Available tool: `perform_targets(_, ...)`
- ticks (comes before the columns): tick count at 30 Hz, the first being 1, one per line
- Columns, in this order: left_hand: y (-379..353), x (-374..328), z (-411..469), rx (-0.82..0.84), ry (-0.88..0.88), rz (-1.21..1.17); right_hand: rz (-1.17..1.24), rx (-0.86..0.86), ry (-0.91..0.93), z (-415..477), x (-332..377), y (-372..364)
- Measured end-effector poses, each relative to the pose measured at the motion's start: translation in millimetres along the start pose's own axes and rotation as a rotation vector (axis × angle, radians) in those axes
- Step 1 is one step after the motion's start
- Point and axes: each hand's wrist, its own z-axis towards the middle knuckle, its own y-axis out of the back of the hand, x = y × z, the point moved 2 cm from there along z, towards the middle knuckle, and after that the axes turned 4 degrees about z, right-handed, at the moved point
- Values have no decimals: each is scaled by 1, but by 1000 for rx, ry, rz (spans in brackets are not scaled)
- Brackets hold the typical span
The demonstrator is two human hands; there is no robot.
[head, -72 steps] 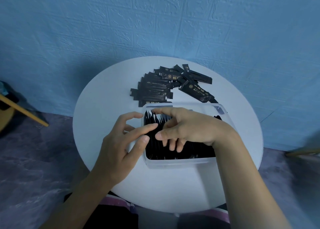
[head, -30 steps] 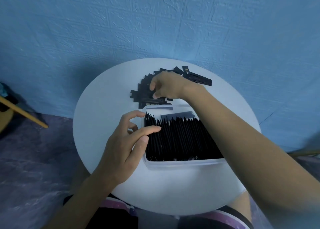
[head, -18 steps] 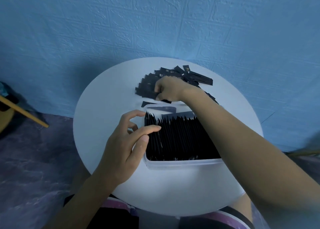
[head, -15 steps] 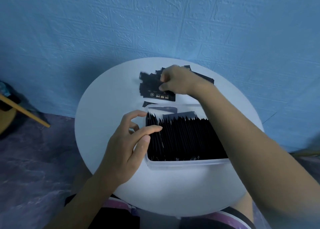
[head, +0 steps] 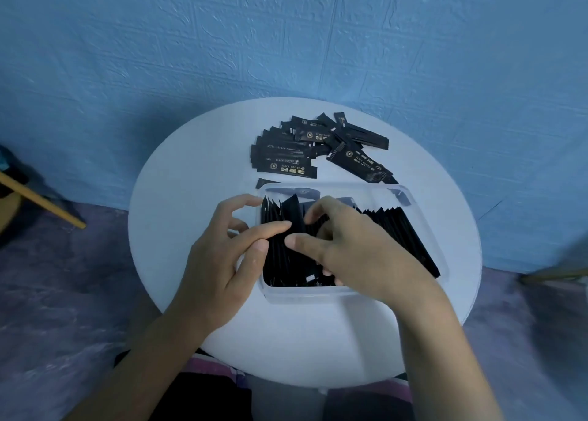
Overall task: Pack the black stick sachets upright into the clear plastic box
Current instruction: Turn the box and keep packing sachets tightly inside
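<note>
My right grip (head: 356, 248) pinches one black sachet (head: 292, 212) between thumb and fingers and stands it near the left end of the clear plastic box (head: 318, 293), where it pokes up above the packed row (head: 401, 229). My left grip (head: 222, 261) clasps nothing: forefinger and thumb press the neighbouring sachets aside to hold a slot.

That slot is the danger, I judge. If my left fingers slacken, the leaning row slumps shut and the sachet buckles or rides on top of the others instead of sliding down. Pushing hard on so thin a thing could fold it or drag a neighbour askew. The row to the right tilts, so a nudge from my wrist could tip it further. Many loose sachets (head: 286, 159) lie on the table (head: 191, 197) behind the box, and room looks tight.
</note>
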Motion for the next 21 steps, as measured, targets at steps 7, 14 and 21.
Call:
perform_targets(7, 1, 1, -1, -24, -4, -2, 168, 83, 9, 5, -1, -1)
perform_targets(14, 0, 1, 0, -29, -3, -16, 230, 45, -13, 12, -2, -4)
perform_targets(21, 0, 1, -1, 12, -23, -10, 277, 115, 20, 6, -2, -1)
